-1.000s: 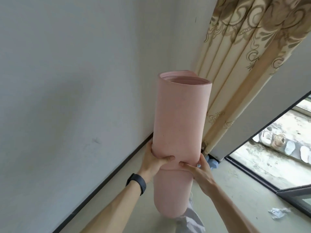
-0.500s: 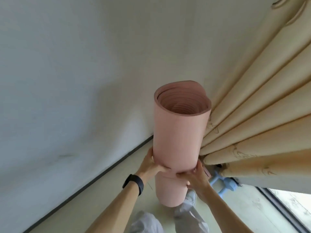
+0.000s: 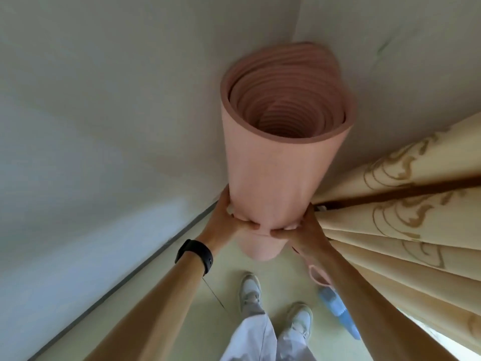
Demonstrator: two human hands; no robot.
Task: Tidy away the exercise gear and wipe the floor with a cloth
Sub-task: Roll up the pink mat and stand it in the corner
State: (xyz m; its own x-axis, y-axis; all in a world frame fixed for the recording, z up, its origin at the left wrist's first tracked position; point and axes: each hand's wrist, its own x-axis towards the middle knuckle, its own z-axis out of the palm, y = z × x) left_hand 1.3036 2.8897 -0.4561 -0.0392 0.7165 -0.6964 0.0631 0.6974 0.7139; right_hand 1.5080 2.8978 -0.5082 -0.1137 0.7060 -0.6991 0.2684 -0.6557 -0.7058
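A rolled pink exercise mat (image 3: 273,173) stands upright in the room's corner, its open spiral top facing me. My left hand (image 3: 229,222) grips its lower part from the left, thumb across the front. My right hand (image 3: 299,230) grips it from the right, thumb meeting the left one. The mat's bottom end (image 3: 260,250) shows just below my hands; whether it touches the floor I cannot tell.
A pale wall (image 3: 104,126) runs along the left with a dark skirting line (image 3: 145,259). A cream patterned curtain (image 3: 416,230) hangs close on the right. A blue object (image 3: 338,311) lies on the floor by the curtain. My white shoes (image 3: 251,287) stand below.
I have stepped closer and the view has tipped down, so the mat's spiral top now faces the camera. Both hands keep the same grip on the mat.
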